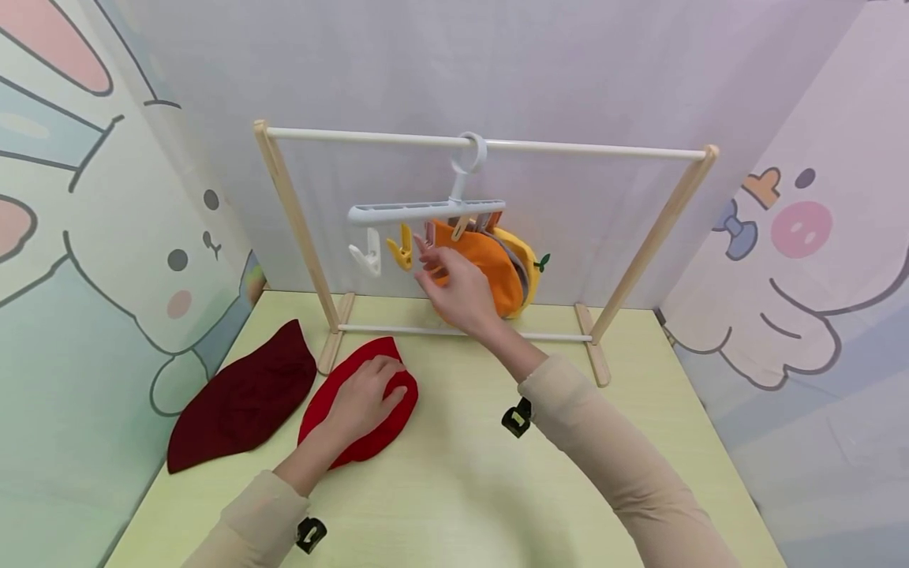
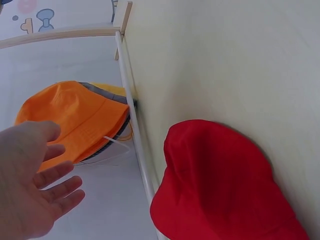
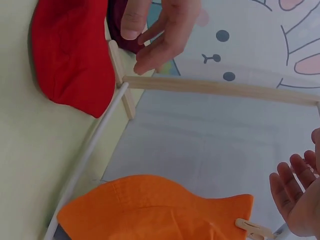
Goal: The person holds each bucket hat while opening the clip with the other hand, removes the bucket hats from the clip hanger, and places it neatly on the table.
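Rabbit-printed walling (image 1: 173, 237) flanks a smooth, pale table (image 1: 483, 473), and on it stands a wooden rack (image 1: 298, 221)! Its white plastic hanger (image 1: 405, 211) bears a soft orange hat (image 1: 490, 272), held at the edge by a wooden clip (image 1: 460, 228). Up at the small pink clip (image 1: 429, 231), the right hand (image 1: 458, 290) has thumb and fingers parted; contact, one can't tell. Below, the left hand (image 1: 364, 398) hovers over the red cloth hat (image 1: 389, 426) on the table, fingers loosely bent, gripping nothing, a floppy maroon hat (image 1: 245, 398) just beside.
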Demonstrator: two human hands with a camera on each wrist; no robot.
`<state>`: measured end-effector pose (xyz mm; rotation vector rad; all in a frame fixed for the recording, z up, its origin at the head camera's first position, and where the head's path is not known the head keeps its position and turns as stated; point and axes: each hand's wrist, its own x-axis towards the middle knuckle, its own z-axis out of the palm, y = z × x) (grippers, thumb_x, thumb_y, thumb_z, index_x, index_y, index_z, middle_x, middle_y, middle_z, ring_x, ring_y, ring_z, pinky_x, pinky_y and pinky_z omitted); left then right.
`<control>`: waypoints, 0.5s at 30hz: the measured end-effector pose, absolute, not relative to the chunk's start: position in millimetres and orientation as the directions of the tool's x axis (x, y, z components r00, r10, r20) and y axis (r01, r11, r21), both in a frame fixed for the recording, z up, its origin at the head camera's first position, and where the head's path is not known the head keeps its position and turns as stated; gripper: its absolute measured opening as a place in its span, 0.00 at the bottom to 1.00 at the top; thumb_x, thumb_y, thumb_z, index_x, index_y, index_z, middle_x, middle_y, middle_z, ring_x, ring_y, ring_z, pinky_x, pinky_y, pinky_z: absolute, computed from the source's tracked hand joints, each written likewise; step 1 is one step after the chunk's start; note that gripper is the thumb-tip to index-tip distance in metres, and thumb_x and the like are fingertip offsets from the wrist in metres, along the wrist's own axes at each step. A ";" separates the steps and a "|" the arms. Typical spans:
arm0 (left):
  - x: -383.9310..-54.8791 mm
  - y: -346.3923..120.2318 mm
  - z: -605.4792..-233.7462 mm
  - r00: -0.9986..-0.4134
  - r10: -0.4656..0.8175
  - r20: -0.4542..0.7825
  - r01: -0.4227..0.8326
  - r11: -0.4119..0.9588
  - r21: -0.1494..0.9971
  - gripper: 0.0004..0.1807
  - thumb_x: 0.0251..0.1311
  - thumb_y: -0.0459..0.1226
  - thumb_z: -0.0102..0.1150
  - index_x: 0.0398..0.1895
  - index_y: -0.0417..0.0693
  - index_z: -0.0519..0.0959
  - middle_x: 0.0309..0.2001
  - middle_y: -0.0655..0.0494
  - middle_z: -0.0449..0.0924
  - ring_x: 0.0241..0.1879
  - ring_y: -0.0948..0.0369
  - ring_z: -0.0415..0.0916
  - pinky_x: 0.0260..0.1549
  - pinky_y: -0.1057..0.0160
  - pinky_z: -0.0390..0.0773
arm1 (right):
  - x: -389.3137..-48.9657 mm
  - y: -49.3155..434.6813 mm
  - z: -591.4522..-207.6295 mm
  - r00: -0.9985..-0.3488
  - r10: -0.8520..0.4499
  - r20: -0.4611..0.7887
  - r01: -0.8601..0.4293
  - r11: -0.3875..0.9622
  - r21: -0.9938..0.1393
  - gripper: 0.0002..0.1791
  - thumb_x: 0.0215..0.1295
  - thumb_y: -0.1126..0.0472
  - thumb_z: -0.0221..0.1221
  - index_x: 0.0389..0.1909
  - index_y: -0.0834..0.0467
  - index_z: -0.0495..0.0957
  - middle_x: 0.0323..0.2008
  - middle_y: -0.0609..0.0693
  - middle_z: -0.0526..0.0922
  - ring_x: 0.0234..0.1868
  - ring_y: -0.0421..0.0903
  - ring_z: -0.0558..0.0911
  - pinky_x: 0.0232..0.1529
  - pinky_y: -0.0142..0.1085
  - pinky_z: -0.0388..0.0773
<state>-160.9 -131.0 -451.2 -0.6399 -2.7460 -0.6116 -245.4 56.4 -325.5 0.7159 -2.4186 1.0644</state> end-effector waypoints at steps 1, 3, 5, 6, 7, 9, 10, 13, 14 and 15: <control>-161.1 -131.3 -449.6 -0.871 0.361 0.332 0.468 0.814 0.343 0.18 0.51 0.38 0.65 0.46 0.45 0.78 0.46 0.51 0.75 0.45 0.56 0.74 0.38 0.61 0.79 | -245.8 58.3 -326.9 -0.783 -0.292 0.549 -0.602 0.578 -0.551 0.14 0.61 0.53 0.58 0.45 0.56 0.76 0.41 0.47 0.81 0.38 0.40 0.81 0.40 0.32 0.77; -161.4 -131.7 -446.8 -0.870 0.361 0.336 0.469 0.814 0.342 0.18 0.52 0.38 0.64 0.47 0.45 0.77 0.47 0.51 0.75 0.45 0.56 0.74 0.39 0.61 0.79 | -246.8 62.1 -330.0 -0.773 -0.291 0.563 -0.611 0.577 -0.542 0.14 0.61 0.54 0.58 0.44 0.57 0.76 0.41 0.48 0.81 0.38 0.40 0.80 0.40 0.31 0.77; -161.5 -131.9 -443.8 -0.868 0.359 0.344 0.471 0.814 0.339 0.18 0.52 0.38 0.64 0.47 0.45 0.77 0.47 0.51 0.75 0.45 0.56 0.74 0.39 0.60 0.79 | -247.6 65.9 -332.9 -0.768 -0.287 0.573 -0.618 0.567 -0.544 0.14 0.61 0.55 0.58 0.44 0.58 0.76 0.40 0.49 0.81 0.38 0.41 0.80 0.40 0.30 0.77; -161.7 -132.1 -442.4 -0.868 0.357 0.347 0.470 0.815 0.339 0.18 0.52 0.38 0.64 0.47 0.45 0.77 0.47 0.51 0.75 0.45 0.56 0.74 0.39 0.60 0.79 | -248.0 67.9 -334.5 -0.766 -0.283 0.576 -0.619 0.564 -0.547 0.14 0.61 0.55 0.58 0.44 0.58 0.76 0.40 0.50 0.81 0.39 0.41 0.80 0.40 0.31 0.77; -161.9 -132.2 -441.1 -0.867 0.355 0.350 0.470 0.816 0.337 0.18 0.52 0.38 0.64 0.47 0.45 0.77 0.47 0.51 0.75 0.46 0.56 0.74 0.38 0.60 0.79 | -248.5 69.8 -335.9 -0.767 -0.278 0.578 -0.618 0.563 -0.549 0.13 0.61 0.56 0.58 0.44 0.58 0.76 0.40 0.50 0.81 0.39 0.42 0.80 0.40 0.31 0.77; -162.0 -132.6 -438.9 -0.867 0.349 0.356 0.467 0.819 0.334 0.18 0.52 0.38 0.64 0.47 0.46 0.77 0.47 0.52 0.75 0.45 0.56 0.74 0.38 0.60 0.79 | -249.6 73.6 -338.8 -0.770 -0.265 0.580 -0.613 0.560 -0.558 0.13 0.60 0.57 0.59 0.44 0.59 0.76 0.40 0.51 0.81 0.40 0.43 0.80 0.41 0.32 0.77; -162.1 -132.8 -437.8 -0.865 0.346 0.362 0.467 0.819 0.333 0.18 0.52 0.38 0.64 0.47 0.47 0.77 0.47 0.52 0.75 0.45 0.56 0.74 0.38 0.60 0.79 | -250.3 75.5 -340.4 -0.772 -0.259 0.580 -0.609 0.561 -0.560 0.14 0.60 0.57 0.59 0.44 0.59 0.76 0.41 0.51 0.81 0.40 0.43 0.80 0.41 0.32 0.77; -162.3 -133.8 -435.0 -0.860 0.334 0.385 0.467 0.819 0.333 0.17 0.51 0.38 0.65 0.46 0.47 0.78 0.46 0.53 0.76 0.45 0.56 0.74 0.38 0.60 0.79 | -252.7 81.3 -345.4 -0.777 -0.238 0.582 -0.599 0.561 -0.571 0.14 0.60 0.58 0.59 0.44 0.60 0.76 0.41 0.50 0.81 0.41 0.43 0.80 0.41 0.35 0.78; -162.6 -134.2 -434.3 -0.858 0.330 0.394 0.468 0.818 0.334 0.17 0.51 0.38 0.65 0.45 0.47 0.78 0.46 0.53 0.76 0.45 0.56 0.74 0.38 0.59 0.79 | -253.5 83.4 -347.2 -0.779 -0.231 0.583 -0.597 0.559 -0.575 0.14 0.60 0.58 0.59 0.44 0.60 0.76 0.41 0.51 0.80 0.41 0.44 0.80 0.41 0.36 0.78; -162.9 -134.6 -433.7 -0.854 0.328 0.404 0.471 0.816 0.335 0.16 0.51 0.37 0.65 0.45 0.46 0.78 0.45 0.52 0.76 0.45 0.56 0.74 0.39 0.59 0.78 | -254.2 85.3 -348.9 -0.781 -0.223 0.584 -0.594 0.558 -0.580 0.14 0.59 0.58 0.59 0.44 0.61 0.76 0.41 0.51 0.80 0.41 0.45 0.80 0.41 0.36 0.78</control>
